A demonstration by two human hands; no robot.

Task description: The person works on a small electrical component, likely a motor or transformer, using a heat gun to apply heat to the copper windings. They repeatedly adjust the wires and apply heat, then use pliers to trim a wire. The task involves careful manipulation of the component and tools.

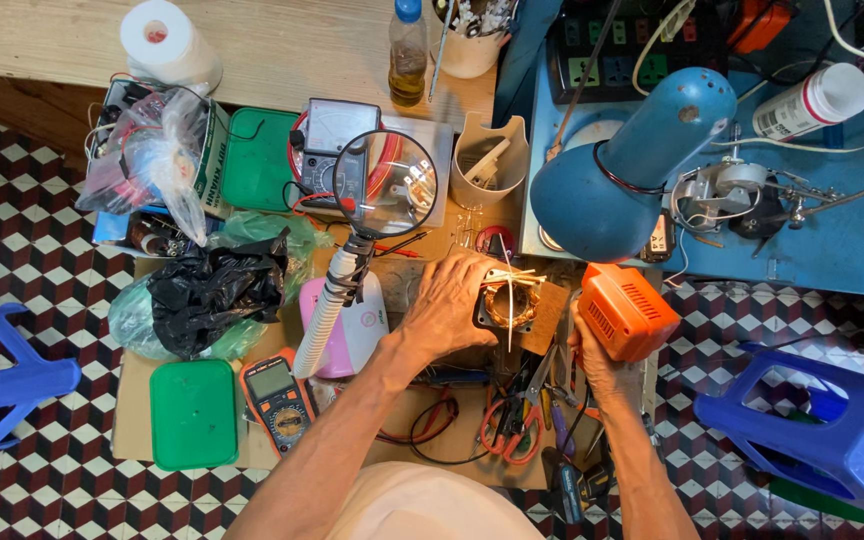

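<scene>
Blue lamp (632, 175) overhead, clutter everywhere

Orange housing on the power tool (627, 310) at 3 o'clock. Copper-coloured winding (509, 305) at centre. Blue lamp shade (624, 170) at 1 o'clock. Green lids (192, 413) at 8 and 11 o'clock. Black bag (214, 290) at 9 o'clock. Floor (22, 250) in red, black and white cube pattern.

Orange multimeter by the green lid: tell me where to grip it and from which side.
Grip the orange multimeter across its long rubbery side edges, coming from above. It lies flat, face up, so the sides are free; the green lid sits close on one side and the magnifier's white hose ends near its top, so fingers should stay mid-body.
</scene>
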